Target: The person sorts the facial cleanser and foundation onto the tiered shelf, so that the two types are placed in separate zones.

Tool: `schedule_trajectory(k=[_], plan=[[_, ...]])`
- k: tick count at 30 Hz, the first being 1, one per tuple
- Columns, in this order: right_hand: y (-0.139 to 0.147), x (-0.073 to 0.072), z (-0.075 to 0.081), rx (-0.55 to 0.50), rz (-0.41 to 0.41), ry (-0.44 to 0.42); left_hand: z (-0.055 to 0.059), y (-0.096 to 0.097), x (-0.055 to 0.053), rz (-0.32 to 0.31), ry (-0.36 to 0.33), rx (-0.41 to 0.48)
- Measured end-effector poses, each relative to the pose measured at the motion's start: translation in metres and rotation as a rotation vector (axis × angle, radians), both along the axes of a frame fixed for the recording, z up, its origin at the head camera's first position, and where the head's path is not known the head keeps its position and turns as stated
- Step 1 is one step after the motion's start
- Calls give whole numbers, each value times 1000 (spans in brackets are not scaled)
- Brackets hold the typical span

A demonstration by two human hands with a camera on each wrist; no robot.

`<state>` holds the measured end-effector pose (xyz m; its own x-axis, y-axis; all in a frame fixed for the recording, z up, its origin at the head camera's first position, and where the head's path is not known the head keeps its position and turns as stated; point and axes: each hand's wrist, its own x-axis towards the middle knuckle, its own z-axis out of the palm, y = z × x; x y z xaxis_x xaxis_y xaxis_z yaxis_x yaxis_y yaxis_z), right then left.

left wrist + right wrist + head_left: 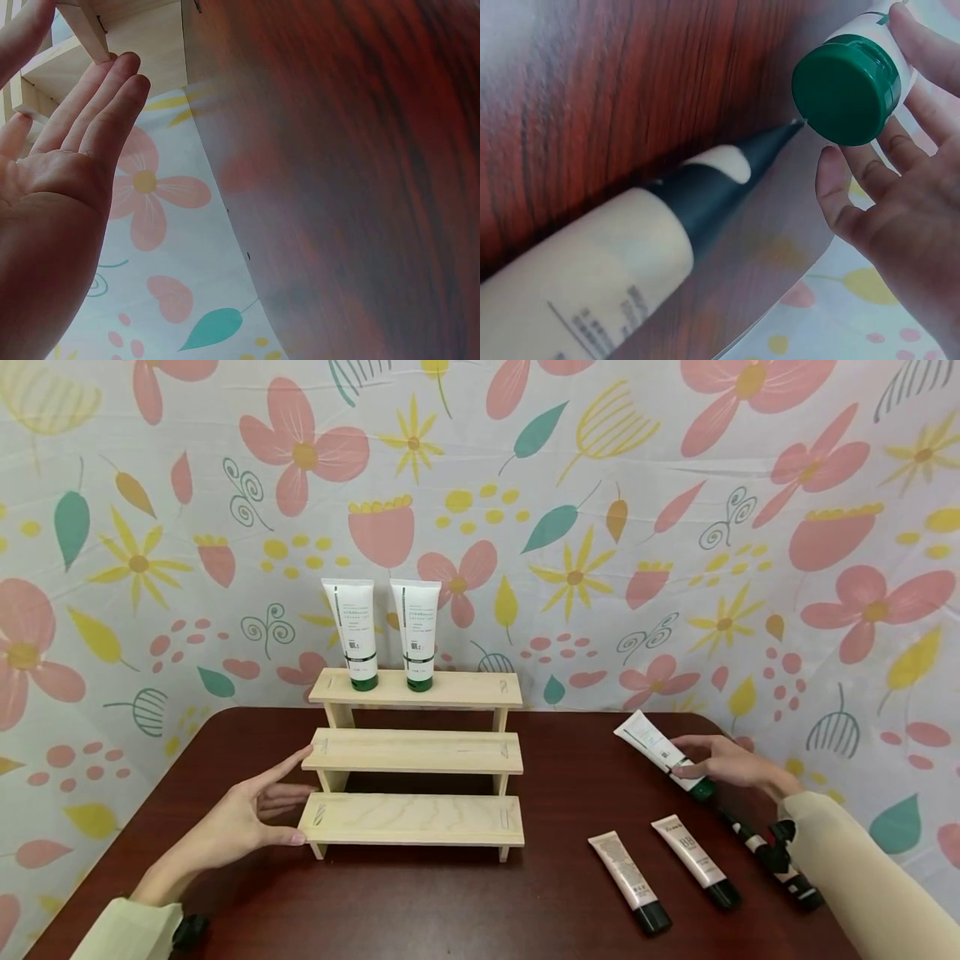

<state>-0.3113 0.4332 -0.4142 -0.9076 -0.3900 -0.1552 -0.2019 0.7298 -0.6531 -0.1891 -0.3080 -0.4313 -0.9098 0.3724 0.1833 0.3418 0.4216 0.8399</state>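
White tube with green cap [654, 745] is in the right hand [731, 762], pinched between thumb and fingers near the cap end, close to the back right corner of the dark red-brown surface [555, 893]. Tube is tilted, cap toward the right edge; can't tell if it touches the surface.

Left hand [232, 827]: fingers extended, not clenched, resting against the left side of the wooden stand [412, 820]. Thumb at the bottom tier's left end, index fingertip at the middle tier's.

Stand has three tiers, sits near the back edge, left of centre. Two more white tubes, left one [354, 631] and right one [417, 631], stand caps down on the top tier's left half.

Right part of the surface: two pinkish-beige tubes with black caps lie flat, inner one [621, 870], outer one [692, 852]. Black-and-cream tube [630, 240] lies nearest the right edge, partly under the right forearm in the head view.
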Motion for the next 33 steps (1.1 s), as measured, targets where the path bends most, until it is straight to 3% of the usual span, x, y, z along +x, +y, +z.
schedule_trajectory(k=[3,14,24,33], plan=[[-7,5,3,-25,-17,-3,0,0,0,0,-4,-2],[-33,25,7,-110,9,131,-1,-1,0,-1,18,-13],[-54,39,10,-67,-74,254,0,-1,0,0,16,-7],[-69,50,12,-156,-124,232,-1,-1,-1,0,18,-13]])
